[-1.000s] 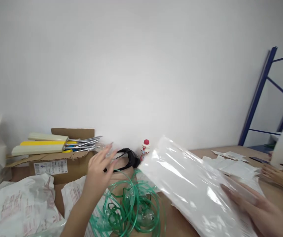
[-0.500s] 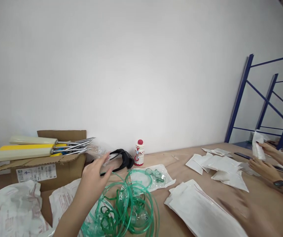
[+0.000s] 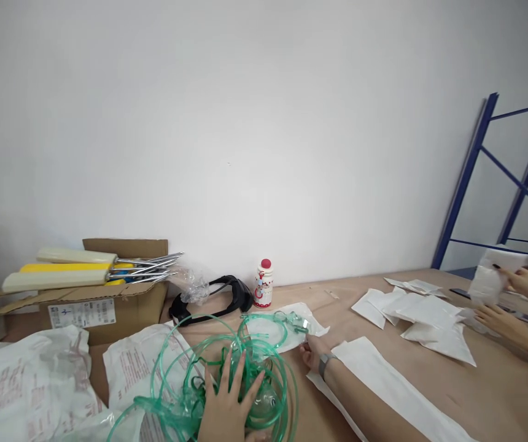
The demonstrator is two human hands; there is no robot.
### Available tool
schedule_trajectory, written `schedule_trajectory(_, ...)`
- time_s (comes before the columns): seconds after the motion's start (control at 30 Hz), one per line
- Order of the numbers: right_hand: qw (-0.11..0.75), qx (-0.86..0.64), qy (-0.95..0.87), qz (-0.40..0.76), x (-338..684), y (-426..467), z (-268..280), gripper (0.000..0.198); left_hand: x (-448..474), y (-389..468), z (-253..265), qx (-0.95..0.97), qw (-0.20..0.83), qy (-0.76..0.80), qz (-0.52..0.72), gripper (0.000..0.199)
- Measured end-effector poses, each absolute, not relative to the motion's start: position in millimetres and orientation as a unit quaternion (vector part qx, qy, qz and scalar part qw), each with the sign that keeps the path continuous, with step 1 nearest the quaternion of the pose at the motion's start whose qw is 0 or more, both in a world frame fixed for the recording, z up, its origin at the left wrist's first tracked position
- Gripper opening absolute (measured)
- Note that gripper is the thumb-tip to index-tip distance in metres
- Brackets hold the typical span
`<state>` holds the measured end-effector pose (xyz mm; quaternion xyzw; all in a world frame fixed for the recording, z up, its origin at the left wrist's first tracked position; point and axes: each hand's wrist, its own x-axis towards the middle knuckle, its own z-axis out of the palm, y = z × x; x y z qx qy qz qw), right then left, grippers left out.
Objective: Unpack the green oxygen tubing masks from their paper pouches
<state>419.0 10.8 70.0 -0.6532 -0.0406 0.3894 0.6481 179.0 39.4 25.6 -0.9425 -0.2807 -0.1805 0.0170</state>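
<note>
My left hand (image 3: 228, 399) lies with fingers spread on a heap of clear green oxygen tubing (image 3: 178, 368) and masks at the front middle. A clear mask (image 3: 266, 402) shows just right of its fingers. My right hand (image 3: 312, 354), with a grey watch strap at the wrist, is closed, its fingers curled at the near right edge of a flat white packet (image 3: 315, 314). On that packet rest coiled green tubing and a small green connector (image 3: 299, 325). What the right fingers hold is hidden. Beneath my right forearm is a long white pouch (image 3: 360, 356).
Printed white bags (image 3: 29, 387) lie at left, before a cardboard box (image 3: 132, 310) holding handled metal rods (image 3: 148, 267). A black strap-like headset (image 3: 215, 299) and a red-topped bottle (image 3: 264, 285) stand by the wall. At right, a co-worker's hands (image 3: 506, 319) hold a white packet near several white pouches (image 3: 423, 313).
My left hand has come down from beside the black headset onto the green tubing. My right hand, blurred at the lower right before, has moved left to the flat packet. The view has shifted slightly left.
</note>
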Motion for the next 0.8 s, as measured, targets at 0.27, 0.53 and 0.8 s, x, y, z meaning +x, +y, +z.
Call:
schedule_trajectory(0.27,0.639,-0.716,-0.268,0.085,416.7,-0.7,160.9,0.02,218.1,74.9,15.7,-0.938,-0.134,-0.262,-0.185,0.064)
schedule_trajectory(0.53,0.577,-0.728,-0.366,-0.058,383.4,-40.5,234.9,0.019,221.2,92.2,92.5,-0.889,-0.294,-0.248,-0.248,0.063)
schedule_trajectory(0.8,0.695,-0.604,-0.386,0.052,364.7,-21.1,209.7,0.031,179.4,120.2,133.4,-0.803,-0.346,-0.256,-0.413,0.058)
